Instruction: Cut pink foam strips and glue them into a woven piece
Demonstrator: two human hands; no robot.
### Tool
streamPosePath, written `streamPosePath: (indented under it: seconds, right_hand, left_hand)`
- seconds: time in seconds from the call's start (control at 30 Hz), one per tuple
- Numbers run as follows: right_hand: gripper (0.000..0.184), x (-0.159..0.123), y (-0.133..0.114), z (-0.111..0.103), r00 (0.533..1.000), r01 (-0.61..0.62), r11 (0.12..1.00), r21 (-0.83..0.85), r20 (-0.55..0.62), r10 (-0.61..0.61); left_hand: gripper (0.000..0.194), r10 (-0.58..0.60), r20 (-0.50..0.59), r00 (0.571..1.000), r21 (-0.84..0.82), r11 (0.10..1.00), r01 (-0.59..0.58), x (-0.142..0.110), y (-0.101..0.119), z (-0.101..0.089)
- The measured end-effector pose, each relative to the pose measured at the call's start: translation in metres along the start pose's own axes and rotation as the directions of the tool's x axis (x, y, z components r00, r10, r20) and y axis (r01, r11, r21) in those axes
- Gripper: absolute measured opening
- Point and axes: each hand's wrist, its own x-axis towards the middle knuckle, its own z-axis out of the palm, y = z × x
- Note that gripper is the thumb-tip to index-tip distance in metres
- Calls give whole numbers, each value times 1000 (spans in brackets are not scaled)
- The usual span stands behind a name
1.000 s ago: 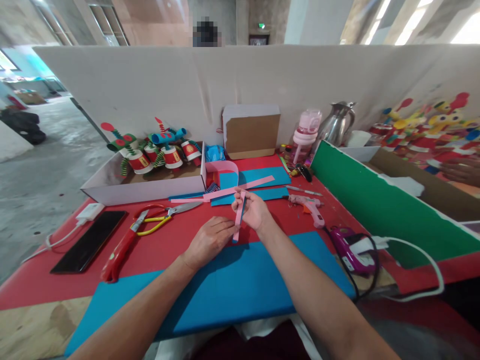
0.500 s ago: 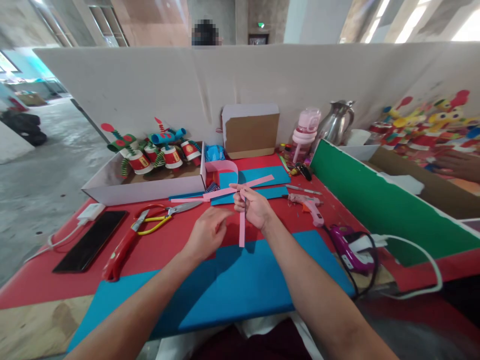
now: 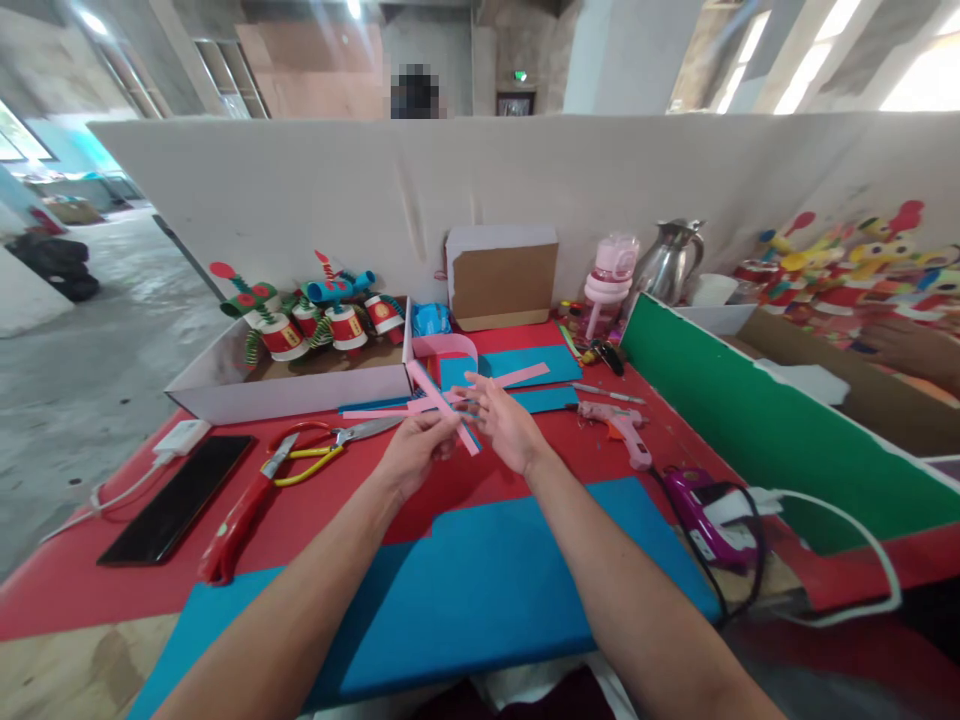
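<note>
My left hand (image 3: 418,452) is closed, pinching a pink and blue paper strip (image 3: 429,384) near its lower end. The strip slants from upper left to lower right, a blue edge showing along the pink. Beside it, my right hand (image 3: 508,425) is open with fingers apart, close to the strip; whether a fingertip touches it I cannot tell. Behind the hands lie a straight pink strip (image 3: 531,374), partly hidden, and a curled pink strip (image 3: 463,346). Under them are blue paper pieces (image 3: 556,361).
Scissors (image 3: 367,430), a red-handled cutter (image 3: 240,525) and a phone (image 3: 176,500) lie left. A glue gun (image 3: 619,425) and purple device (image 3: 709,520) with cables sit right. A white box (image 3: 300,392) of paper-cup figures, a green-sided box (image 3: 720,420) and blue sheet (image 3: 510,570) surround the hands.
The strip hung upright from my right hand; now my left hand grips it at a slant. My right hand's fingers have opened. The view has tilted slightly upward.
</note>
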Motion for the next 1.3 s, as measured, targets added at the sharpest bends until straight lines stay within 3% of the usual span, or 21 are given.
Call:
streamPosePath:
  seconds: [0.07,0.17,0.37,0.67,0.83,0.93,1.03,1.13,1.3]
  right_hand:
    - [19,0,4,2,999,43,999,-15,12,-43]
    - [26,-3,9,6,992,97,993,-62,81,-92]
    - [32,-9,17,16,960,273,921,-277,135,-244]
    - [6,-13,21,19,921,368,840,-398,35,-388]
    - [6,-15,17,15,834,482,663,-574,68,-548]
    - [10,-16,16,13,820,505,608,-613,120,-560]
    - [11,-16,17,13,836,492,615,-616,138,-530]
    - [1,-10,20,10,872,447,688,-571,108,-477]
    - [26,-1,24,3,942,333,839,-430,107,-319]
  left_hand:
    - [39,123,-95,988,-111,985,-133,3,3,-9]
    - [38,193,-168,967,-190,956,-224,7,8,-19]
    - [43,172,-172,970,-235,949,-210,9,1,-24]
    - [42,169,-84,982,-260,948,-185,8,-5,-21]
    - [41,179,-66,982,-289,938,-190,6,0,-17]
    - [39,160,-94,983,-283,942,-181,6,2,-17]
    - [34,134,-124,983,-273,948,-164,7,3,-17]
    - [35,122,-138,983,-299,941,-158,8,5,-17]
    - [38,120,-185,975,-335,925,-178,10,7,-21]
